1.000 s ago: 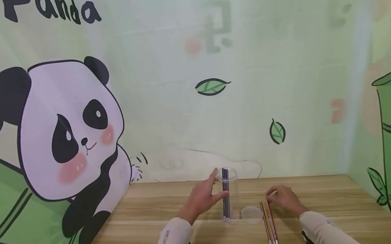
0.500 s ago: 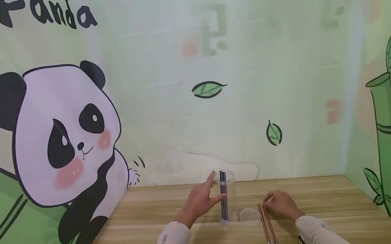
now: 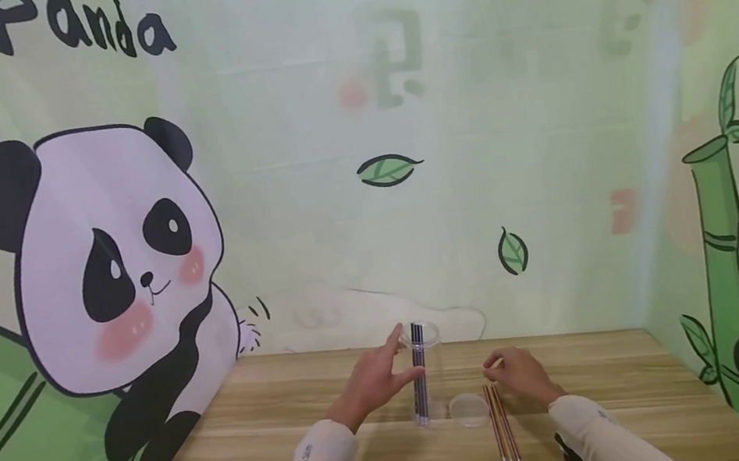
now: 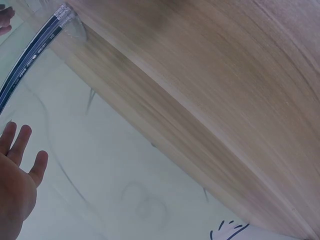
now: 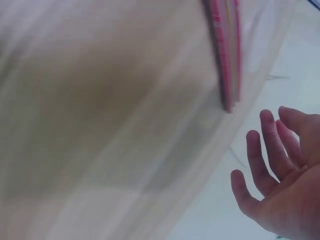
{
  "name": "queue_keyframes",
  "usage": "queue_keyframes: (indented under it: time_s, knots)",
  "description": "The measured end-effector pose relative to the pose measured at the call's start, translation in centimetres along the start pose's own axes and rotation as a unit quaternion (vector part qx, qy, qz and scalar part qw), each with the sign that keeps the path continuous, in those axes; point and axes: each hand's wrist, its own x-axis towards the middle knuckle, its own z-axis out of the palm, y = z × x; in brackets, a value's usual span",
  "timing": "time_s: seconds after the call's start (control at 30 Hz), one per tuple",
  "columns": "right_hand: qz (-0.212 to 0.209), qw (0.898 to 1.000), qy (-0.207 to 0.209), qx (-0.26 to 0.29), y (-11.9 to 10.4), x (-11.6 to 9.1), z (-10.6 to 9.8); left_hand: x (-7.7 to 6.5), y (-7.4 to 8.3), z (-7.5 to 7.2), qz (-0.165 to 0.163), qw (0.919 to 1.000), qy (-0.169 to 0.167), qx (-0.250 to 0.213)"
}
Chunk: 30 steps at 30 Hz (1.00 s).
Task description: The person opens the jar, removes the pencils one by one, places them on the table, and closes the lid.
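Observation:
A tall clear plastic jar [image 3: 436, 379] stands upright on the table, with several dark striped pencils [image 3: 419, 373] upright against its left side. My left hand [image 3: 371, 380] holds the jar from the left, thumb across its front and index finger up by the rim. In the left wrist view the dark pencils [image 4: 31, 52] show an HB mark. Several reddish pencils [image 3: 504, 432] lie side by side on the table, eraser ends towards me. My right hand [image 3: 519, 373] hovers just beyond their far ends, fingers loosely bent and holding nothing; in the right wrist view it is apart from the reddish pencils [image 5: 225, 55].
A round clear lid [image 3: 469, 410] lies flat between the jar and the reddish pencils. The wooden table [image 3: 593, 356] ends at a pale green backdrop [image 3: 307, 192] printed with pandas and bamboo.
The reddish pencils, earlier slightly uneven, now lie closer and more evenly together. My right hand has come off them, shifting slightly left beyond their far ends. My left hand stays at the jar.

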Motion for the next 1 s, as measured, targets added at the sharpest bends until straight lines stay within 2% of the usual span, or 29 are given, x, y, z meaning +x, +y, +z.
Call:
queue_keyframes:
  time_s: [0.13, 0.5, 0.7, 0.87, 1.0]
  knots:
    - [0.005, 1.000, -0.008, 0.000, -1.7, 1.2, -1.1, 0.0, -0.1, 0.1, 0.003, 1.0000, 0.003, -0.002]
    - [-0.024, 1.000, -0.006, -0.016, -7.8, 3.6, -4.1, 0.0, 0.1, 0.0, -0.012, 0.9997, -0.009, -0.020]
    - [-0.044, 0.999, 0.008, -0.019, -9.6, 5.1, -4.6, 0.1, 0.1, -0.1, -0.014, 0.9997, -0.007, -0.020]
    - [-0.054, 0.998, 0.008, -0.020, -11.0, 5.3, -4.8, 0.0, 0.0, -0.1, -0.001, 0.9999, -0.002, -0.017]
    - [-0.060, 0.998, 0.007, -0.013, -12.5, 5.3, -4.7, 0.0, 0.0, -0.1, -0.003, 0.9998, -0.002, -0.018]
